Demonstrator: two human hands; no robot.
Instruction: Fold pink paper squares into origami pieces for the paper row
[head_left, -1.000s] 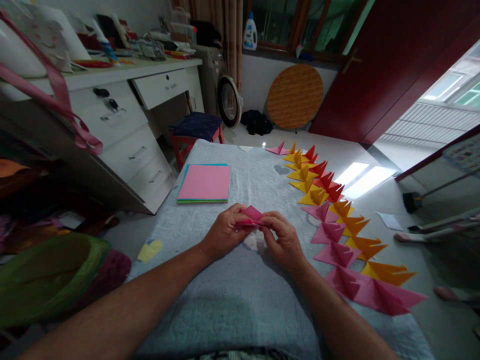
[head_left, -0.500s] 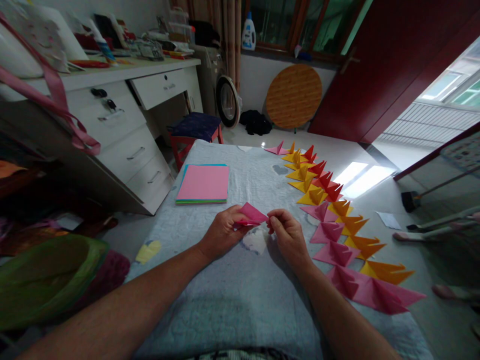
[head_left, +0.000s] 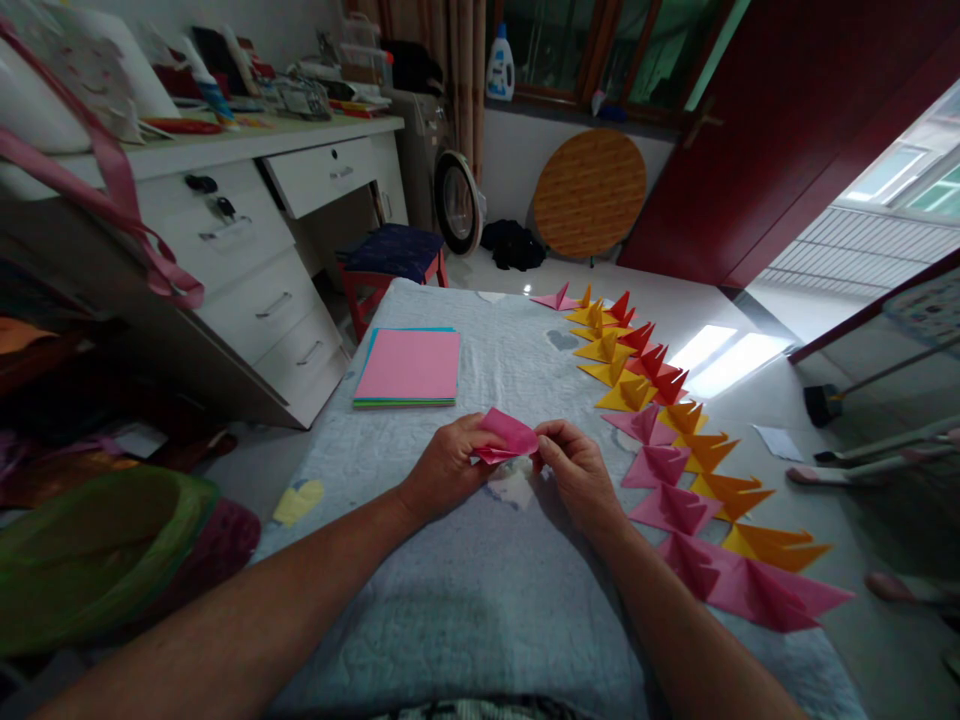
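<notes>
A folded pink paper piece [head_left: 508, 436] is pinched between both my hands just above the grey quilted table cover [head_left: 480, 600]. My left hand [head_left: 448, 465] grips its left side with thumb on top. My right hand [head_left: 574, 470] pinches its right corner with fingers curled. Straight ahead of my hands lies a flat stack of coloured paper sheets [head_left: 409, 367], pink on top. To the right runs a long row of finished folded paper shapes [head_left: 660, 430] in pink, yellow, orange and red.
A white desk with drawers [head_left: 247, 250] stands at the left, with a red stool [head_left: 394, 262] beyond the table's far end. A green and pink bag [head_left: 97, 550] sits at lower left. A round wooden board [head_left: 590, 192] leans on the far wall beside a dark red door [head_left: 787, 140].
My right hand let the pink piece's edge go briefly, then closed on its right corner again. The piece has turned slightly and opened a little. My left hand kept its grip.
</notes>
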